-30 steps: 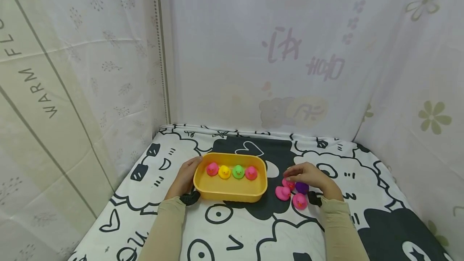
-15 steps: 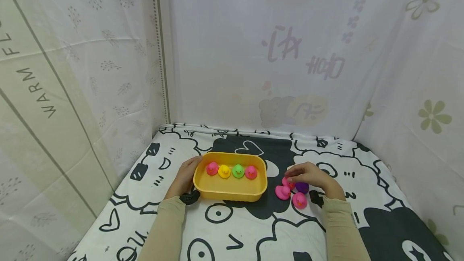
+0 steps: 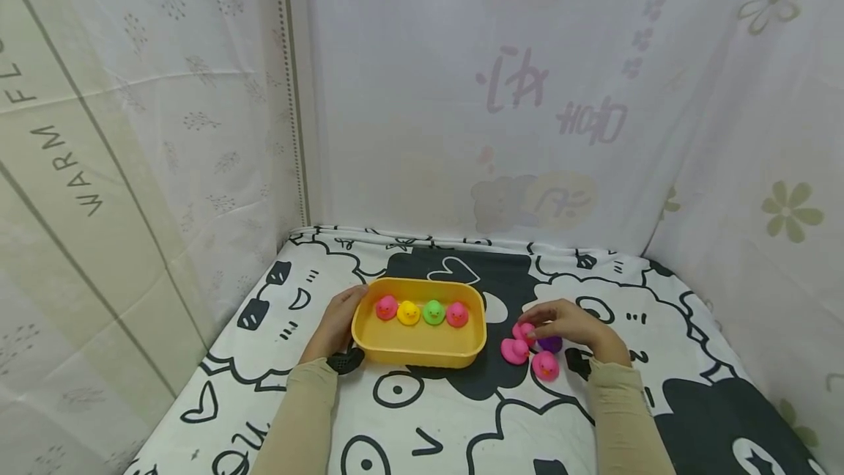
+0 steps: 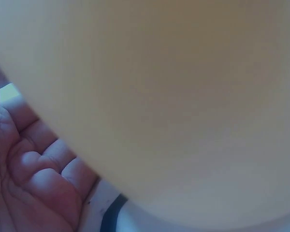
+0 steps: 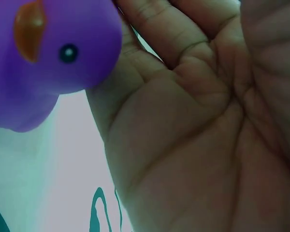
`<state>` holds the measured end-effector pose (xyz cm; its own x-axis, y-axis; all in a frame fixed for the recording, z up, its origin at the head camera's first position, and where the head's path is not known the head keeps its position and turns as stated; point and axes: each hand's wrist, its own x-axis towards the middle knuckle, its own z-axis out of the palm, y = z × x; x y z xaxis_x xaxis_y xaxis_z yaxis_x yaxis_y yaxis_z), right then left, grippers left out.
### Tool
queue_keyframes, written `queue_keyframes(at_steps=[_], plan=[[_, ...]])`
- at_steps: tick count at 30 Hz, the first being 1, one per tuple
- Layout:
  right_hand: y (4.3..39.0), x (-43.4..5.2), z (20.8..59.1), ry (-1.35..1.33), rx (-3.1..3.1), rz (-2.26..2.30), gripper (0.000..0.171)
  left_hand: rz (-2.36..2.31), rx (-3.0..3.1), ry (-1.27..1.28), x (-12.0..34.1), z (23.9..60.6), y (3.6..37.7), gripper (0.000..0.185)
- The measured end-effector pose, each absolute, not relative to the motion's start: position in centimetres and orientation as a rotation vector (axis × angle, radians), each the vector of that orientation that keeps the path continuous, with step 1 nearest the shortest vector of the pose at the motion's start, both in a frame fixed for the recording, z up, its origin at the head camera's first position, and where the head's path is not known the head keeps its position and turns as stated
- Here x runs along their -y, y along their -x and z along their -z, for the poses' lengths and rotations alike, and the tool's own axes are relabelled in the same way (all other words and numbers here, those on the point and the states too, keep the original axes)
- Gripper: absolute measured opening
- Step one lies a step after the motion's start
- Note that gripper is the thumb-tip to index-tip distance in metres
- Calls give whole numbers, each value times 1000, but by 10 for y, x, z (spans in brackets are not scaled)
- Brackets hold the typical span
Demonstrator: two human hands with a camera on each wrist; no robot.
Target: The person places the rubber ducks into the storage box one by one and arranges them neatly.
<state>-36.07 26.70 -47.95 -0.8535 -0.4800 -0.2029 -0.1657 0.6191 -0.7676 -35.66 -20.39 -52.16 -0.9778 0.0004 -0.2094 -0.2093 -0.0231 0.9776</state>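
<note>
small pink duck (image 3: 524, 330), glossy, rounded

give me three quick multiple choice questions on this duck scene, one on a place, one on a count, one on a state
1. Where does the left hand rest?
A. on the yellow tub's left end
B. on the purple duck
C. on the wall

2. How many ducks sit in the yellow tub?
A. two
B. four
C. six

3. How does the purple duck stand?
A. in the tub
B. stacked on another duck
C. on the cloth under the right hand

Answers:
1. A, its fingers lie against that end.
2. B, pink, yellow, green and pink in a row.
3. C, the right wrist view shows it beneath the palm.
</note>
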Motion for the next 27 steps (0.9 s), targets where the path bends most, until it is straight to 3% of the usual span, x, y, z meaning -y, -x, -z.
queue_keyframes(at_steps=[8,27], plan=[[360,-266,484,533,-2468,1089,33,-2129,-2092,233,204,524,355,61],[362,-260,483,465,-2577,1072,33,-2125,-2109,214,203,518,353,52]])
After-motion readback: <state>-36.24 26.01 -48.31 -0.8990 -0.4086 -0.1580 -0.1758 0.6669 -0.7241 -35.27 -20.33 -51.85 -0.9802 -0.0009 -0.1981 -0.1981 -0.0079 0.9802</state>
